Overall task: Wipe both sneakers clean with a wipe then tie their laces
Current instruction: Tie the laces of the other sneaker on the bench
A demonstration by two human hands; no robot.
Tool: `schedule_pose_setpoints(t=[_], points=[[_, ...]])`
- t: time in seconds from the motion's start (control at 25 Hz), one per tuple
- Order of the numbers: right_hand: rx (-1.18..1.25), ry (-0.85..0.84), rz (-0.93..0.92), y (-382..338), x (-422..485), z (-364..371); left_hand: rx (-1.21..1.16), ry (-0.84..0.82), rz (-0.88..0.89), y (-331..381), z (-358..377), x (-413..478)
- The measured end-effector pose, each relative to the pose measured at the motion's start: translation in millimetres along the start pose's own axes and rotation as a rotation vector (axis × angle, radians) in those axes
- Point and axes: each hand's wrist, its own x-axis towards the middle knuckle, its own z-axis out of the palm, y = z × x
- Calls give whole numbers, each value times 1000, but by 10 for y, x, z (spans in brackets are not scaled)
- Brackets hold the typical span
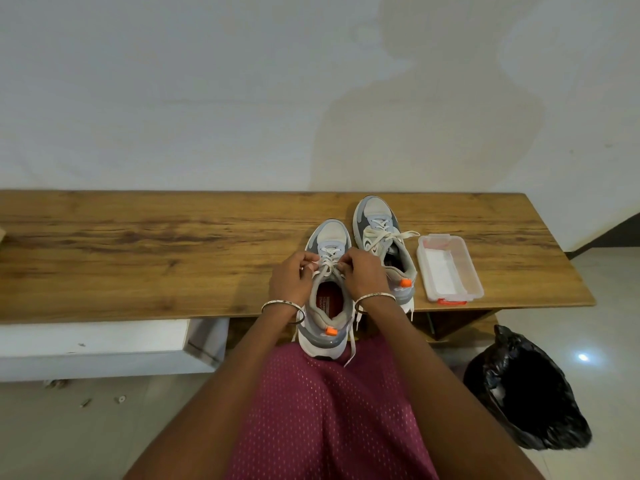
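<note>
Laces (329,259) pinched by fingers of left hand (289,277), right hand (363,273); near sneaker (320,344) heel overhangs bench (138,254) edge.

Both hands on the near sneaker's laces, w/ the 2nd sneaker beside it on a wooden bench.

Left hand (290,278) & right hand (364,271) each pinch a strand of the white laces (329,260) over the tongue of the near sneaker (330,235); its toe points far, heel juts over the bench's (173,251) near edge, one lace end hangs down at its right side; a bangle on each wrist; 2nd sneaker (375,214) just right & a bit farther, grey/white w/ orange heel tab, laces looped across its top; clear plastic tub (450,268) w/ red clips right of that, something white inside; black bin bag (526,393) on the floor, near right; maroon garment (329,417) near centre; white wall behind.
</note>
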Motion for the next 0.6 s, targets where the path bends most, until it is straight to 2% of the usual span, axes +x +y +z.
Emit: schedule_pose_setpoints(t=[0.16,0.36,0.48,0.6], points=[[-115,33,-49,-82,-108,2,-18,-61,-2,-11,36,6],[-113,80,-73,-118,-176,-12,-30,-147,-21,-22,-17,41],[-85,96,-68,-84,-181,41,39,-163,29,33,-47,76],[-71,78,-29,-37,-158,74,204,-179,108,131,-79,133]])
